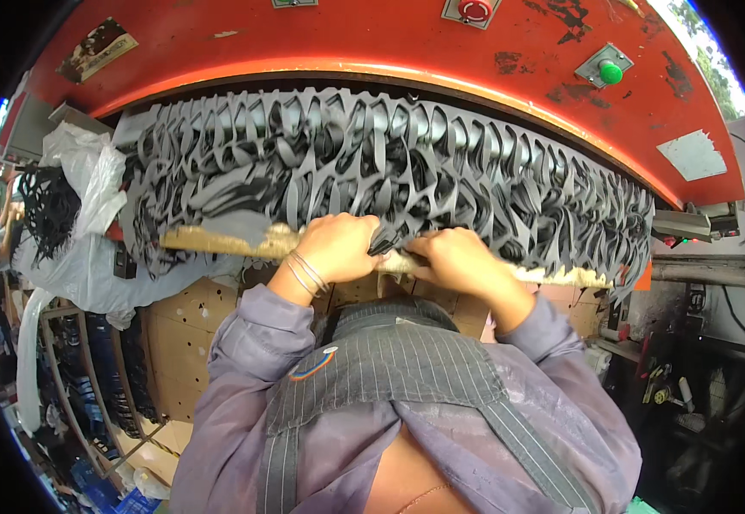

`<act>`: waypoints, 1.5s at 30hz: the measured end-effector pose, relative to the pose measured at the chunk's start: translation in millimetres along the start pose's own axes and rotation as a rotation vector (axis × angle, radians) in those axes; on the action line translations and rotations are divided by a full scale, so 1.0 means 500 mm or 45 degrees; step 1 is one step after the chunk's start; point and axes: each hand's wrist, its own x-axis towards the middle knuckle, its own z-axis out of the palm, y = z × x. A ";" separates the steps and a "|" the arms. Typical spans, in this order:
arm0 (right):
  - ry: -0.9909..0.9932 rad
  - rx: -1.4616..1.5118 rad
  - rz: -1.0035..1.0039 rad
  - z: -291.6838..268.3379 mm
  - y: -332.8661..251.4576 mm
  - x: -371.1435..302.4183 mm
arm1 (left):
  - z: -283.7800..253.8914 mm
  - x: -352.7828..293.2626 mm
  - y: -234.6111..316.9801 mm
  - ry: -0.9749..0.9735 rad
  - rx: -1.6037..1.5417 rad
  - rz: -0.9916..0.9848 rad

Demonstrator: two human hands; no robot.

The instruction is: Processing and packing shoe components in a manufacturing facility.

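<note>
Red machine housing [347, 38] with a green button [610, 74] spans the head view behind the surface [209, 242], whose ragged front edge runs near your apron [398, 368]. Before you lies a tangled grey cut-out web [441, 176], presumably spread lengthwise so both hands reach its near middle. Your left hand [338, 247] seems to pinch a dark bundle [387, 239], fingers narrow; your right hand [462, 261] curls beside it, its grip hidden. Crumpled plastic [98, 184] hangs leftward, above a rack [89, 364].

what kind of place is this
Probably a factory or workshop: there's a big scuffed red machine with a green push button, and a grey sheet full of cut-outs spread in front of it.
</note>
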 end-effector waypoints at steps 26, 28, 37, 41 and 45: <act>0.352 0.814 -0.219 -0.090 0.176 0.092 | 0.013 0.170 0.028 0.736 -0.989 0.153; 0.283 0.336 -0.528 -0.130 0.200 0.098 | 0.000 0.160 0.012 0.657 -0.824 0.118; 0.409 -0.701 -0.774 -0.188 0.362 0.287 | -0.031 0.279 -0.010 0.296 -0.284 0.275; 0.463 -0.404 -0.686 -0.139 0.391 0.272 | 0.011 0.341 -0.018 0.235 -0.257 0.290; 0.576 0.199 -0.252 -0.109 0.413 0.251 | 0.041 0.355 -0.032 0.334 -0.264 0.372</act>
